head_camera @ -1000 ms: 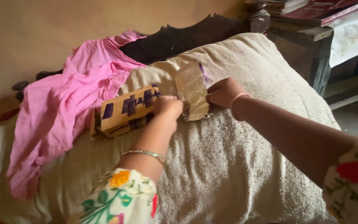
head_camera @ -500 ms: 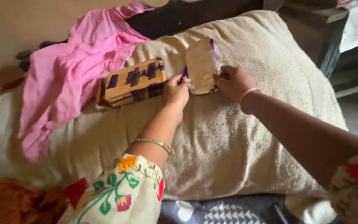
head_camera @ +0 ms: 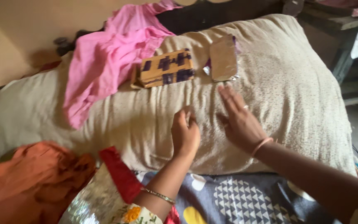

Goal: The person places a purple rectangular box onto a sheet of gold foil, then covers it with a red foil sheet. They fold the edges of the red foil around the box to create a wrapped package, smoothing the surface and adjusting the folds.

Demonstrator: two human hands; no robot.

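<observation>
At the near left lies a crumpled orange cloth (head_camera: 34, 178), and beyond it a pink cloth (head_camera: 104, 62) is draped over the far left of the big cream pillow (head_camera: 295, 103). Just right of the pink cloth, on the pillow's far part, sits a flat tan packet with dark purple blocks (head_camera: 165, 67), and just beside that, slightly apart, lies a gold foil wrapper (head_camera: 223, 58) with a purple edge. Neither hand touches these 2 things. The left hand (head_camera: 186, 135) rests on the pillow's near middle with fingers curled loosely and empty; the right hand (head_camera: 240, 118) lies flat just to its right, fingers stretched out together toward the foil wrapper, also empty. The nearest thing to the fingertips is the foil wrapper, near but not touching. It looks thin, light and crinkly, likely to bend or tear, so it is best pinched gently at an edge or lifted flat. The packet seems stiffer card, light, easy to grip by its long sides. The pillow is soft and will sink under pressure. A patterned sheet (head_camera: 237, 199) shows at the near edge.
</observation>
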